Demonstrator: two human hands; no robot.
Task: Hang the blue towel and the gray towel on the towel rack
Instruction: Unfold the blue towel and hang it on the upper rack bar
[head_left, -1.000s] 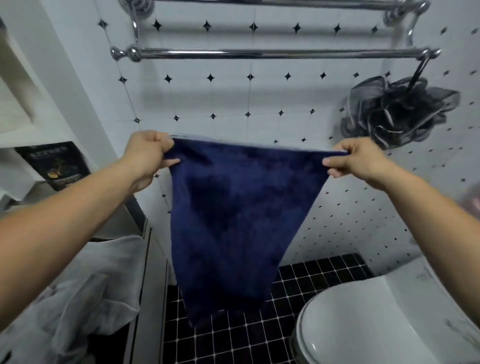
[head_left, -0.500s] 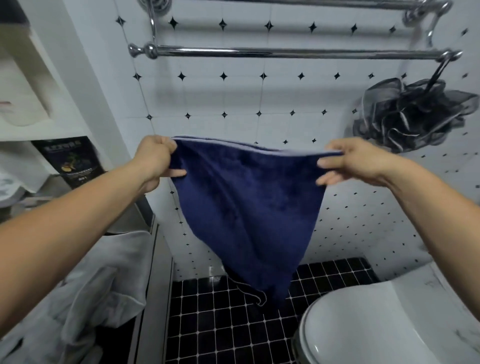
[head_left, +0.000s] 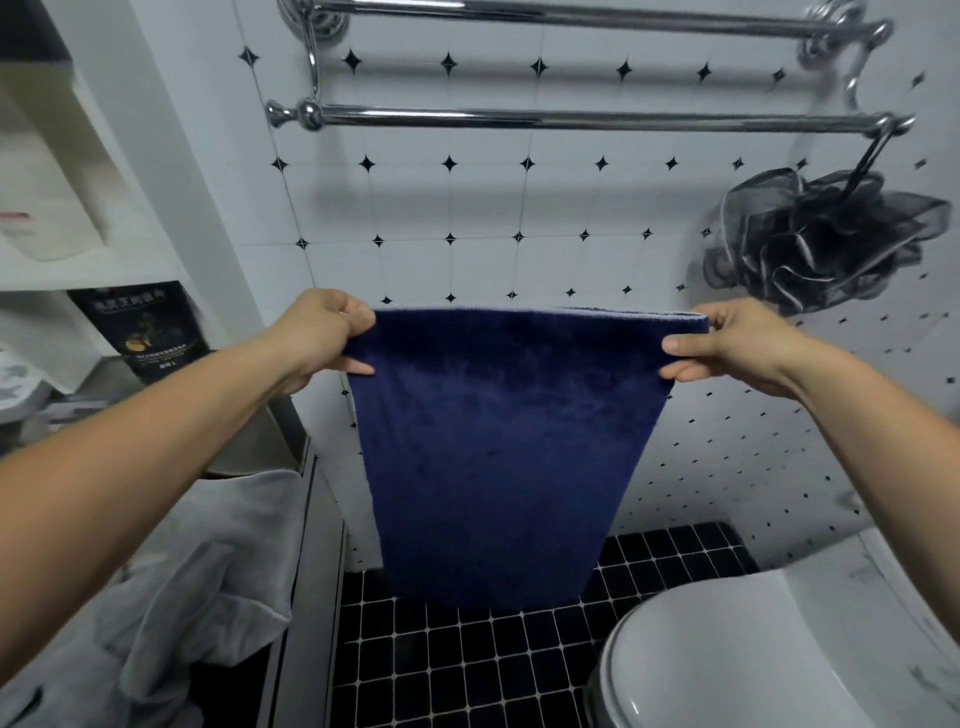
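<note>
The blue towel hangs flat and spread in front of me, well below the chrome towel rack on the tiled wall. My left hand pinches its upper left corner and my right hand pinches its upper right corner, so the top edge is stretched level. The gray towel lies crumpled on the counter at the lower left, under my left forearm. Both bars of the rack are bare.
A dark mesh bath sponge hangs from the right end of the lower bar. A white toilet stands at the lower right. White shelves with a dark packet are on the left. Black floor tiles lie below.
The towel has been pulled out from a drooping triangle into a flat, square spread. My hands have moved slightly further apart and the view has tilted up toward the rack.
</note>
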